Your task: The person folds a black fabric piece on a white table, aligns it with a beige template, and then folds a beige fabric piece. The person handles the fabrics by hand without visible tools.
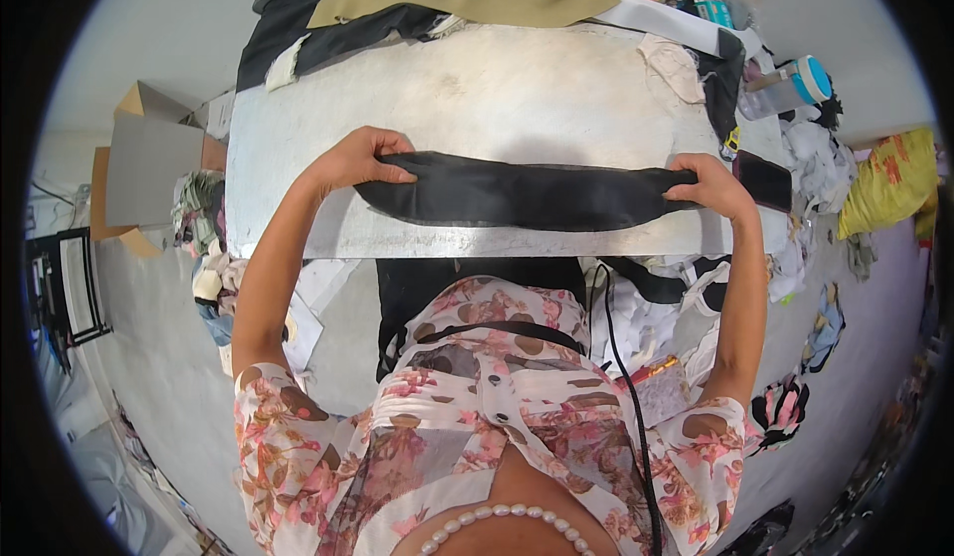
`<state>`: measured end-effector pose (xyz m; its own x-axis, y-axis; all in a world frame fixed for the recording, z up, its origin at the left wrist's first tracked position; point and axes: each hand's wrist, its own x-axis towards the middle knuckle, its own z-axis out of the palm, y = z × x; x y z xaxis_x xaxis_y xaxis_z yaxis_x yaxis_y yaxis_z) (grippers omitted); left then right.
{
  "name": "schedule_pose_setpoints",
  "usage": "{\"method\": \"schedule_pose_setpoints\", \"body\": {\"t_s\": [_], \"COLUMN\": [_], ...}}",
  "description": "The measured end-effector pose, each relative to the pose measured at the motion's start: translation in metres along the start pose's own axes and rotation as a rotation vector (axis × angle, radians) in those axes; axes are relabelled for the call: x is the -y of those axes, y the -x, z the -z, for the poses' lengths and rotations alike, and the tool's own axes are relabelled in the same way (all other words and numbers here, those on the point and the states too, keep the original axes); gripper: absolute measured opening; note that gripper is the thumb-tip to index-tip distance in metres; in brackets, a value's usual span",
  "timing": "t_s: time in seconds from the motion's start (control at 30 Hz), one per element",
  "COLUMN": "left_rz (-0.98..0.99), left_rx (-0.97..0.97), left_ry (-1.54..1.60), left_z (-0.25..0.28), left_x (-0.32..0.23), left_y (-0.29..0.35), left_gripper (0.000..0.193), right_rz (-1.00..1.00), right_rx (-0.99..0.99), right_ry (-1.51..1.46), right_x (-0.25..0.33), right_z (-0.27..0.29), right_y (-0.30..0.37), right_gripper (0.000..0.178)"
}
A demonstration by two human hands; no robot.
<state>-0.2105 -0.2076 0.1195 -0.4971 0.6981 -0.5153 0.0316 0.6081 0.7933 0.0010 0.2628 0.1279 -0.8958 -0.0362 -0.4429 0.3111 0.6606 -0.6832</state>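
The black fabric strip (537, 196) spans much of the table's (447, 89) near edge, lying crosswise just inside it; whether its middle rests on the surface or floats slightly above is hard to tell. The left hand (373, 157) has its grip closed to a pinch, thumb against fingers on the strip's left end, and the right hand (708, 183) pinches the other end likewise. Holding it well calls, I judge, for an even, light pull from both ends, since the lower border bows a little, and for keeping the layers flat where a sheer rim shows along the upper border. Just beyond the right hand, a dark, flat, phone-like object (765, 180) at the table's right edge leaves little room on that side. Toward the far right corner are a pale fabric scrap (672, 67) and a blue-lidded clear jar (790, 89); along the far edge, an olive fabric strip (467, 5) limits reach that way.
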Motion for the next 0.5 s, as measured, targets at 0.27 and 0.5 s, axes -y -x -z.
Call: {"method": "schedule_pose_setpoints", "body": {"t_s": [0.27, 0.5], "left_rz": [-0.012, -0.511], "left_rx": [-0.293, -0.936], "left_ry": [0.008, -0.417], "left_z": [0.011, -0.056], "left_x": [0.004, -0.022], "left_y": [0.025, 0.034], "left_gripper": [0.037, 0.027], "right_rz": [-0.030, -0.042], "right_rx": [-0.133, -0.154], "right_ry": [0.143, 0.230], "right_x": [0.001, 0.007], "right_z": [-0.003, -0.005], "right_y": [0.009, 0.012], "right_gripper": [0.029, 0.027]}}
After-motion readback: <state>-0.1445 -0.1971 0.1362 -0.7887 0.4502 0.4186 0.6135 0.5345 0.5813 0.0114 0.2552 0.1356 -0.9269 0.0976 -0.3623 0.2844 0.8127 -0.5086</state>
